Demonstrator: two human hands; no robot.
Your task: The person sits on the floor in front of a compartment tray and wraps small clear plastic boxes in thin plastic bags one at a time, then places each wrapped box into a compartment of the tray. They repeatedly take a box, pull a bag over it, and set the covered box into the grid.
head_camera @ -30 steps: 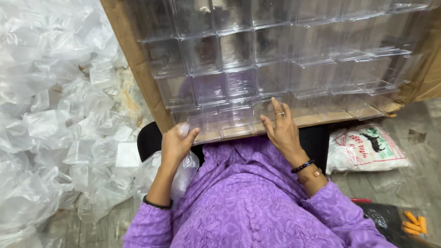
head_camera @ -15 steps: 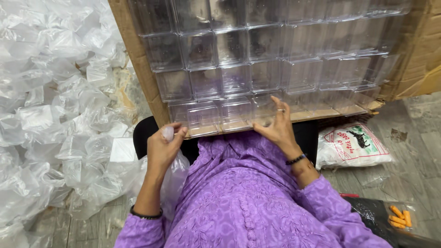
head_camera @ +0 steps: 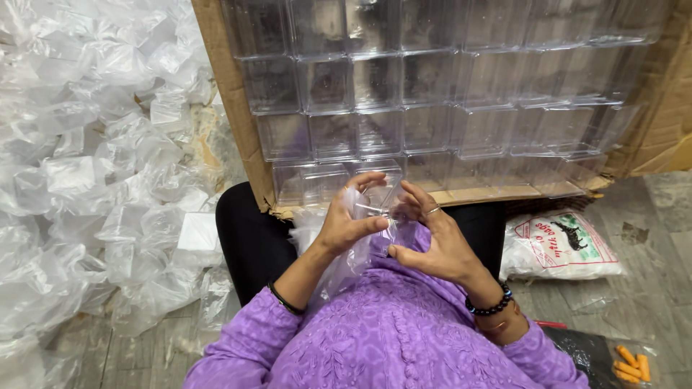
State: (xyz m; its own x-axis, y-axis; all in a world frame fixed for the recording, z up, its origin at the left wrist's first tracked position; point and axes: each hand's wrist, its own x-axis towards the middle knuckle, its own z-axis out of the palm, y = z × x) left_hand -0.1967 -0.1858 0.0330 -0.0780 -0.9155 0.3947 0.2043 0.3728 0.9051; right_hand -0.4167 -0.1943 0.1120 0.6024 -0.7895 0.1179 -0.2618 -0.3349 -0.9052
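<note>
at the bottom of the frame sat purple sleeves (head_camera: 404, 338). just above, at centre, the left hand (head_camera: 346, 223) and right hand (head_camera: 432, 241) met around a clear bag (head_camera: 375, 234), both grips pinching its film, seemingly to steady the small clear box (head_camera: 378, 196) half inside it. beyond, the carton (head_camera: 231, 115) held rows of boxes (head_camera: 432, 86) open toward the person, within reach. loose bags (head_camera: 79, 158) lay heaped at left.

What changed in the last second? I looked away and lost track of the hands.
The right hand left the boxes and came back to meet the left hand. Both now hold a clear bag with a clear box at its mouth. The carton, stacked boxes and bag pile stayed put.
</note>
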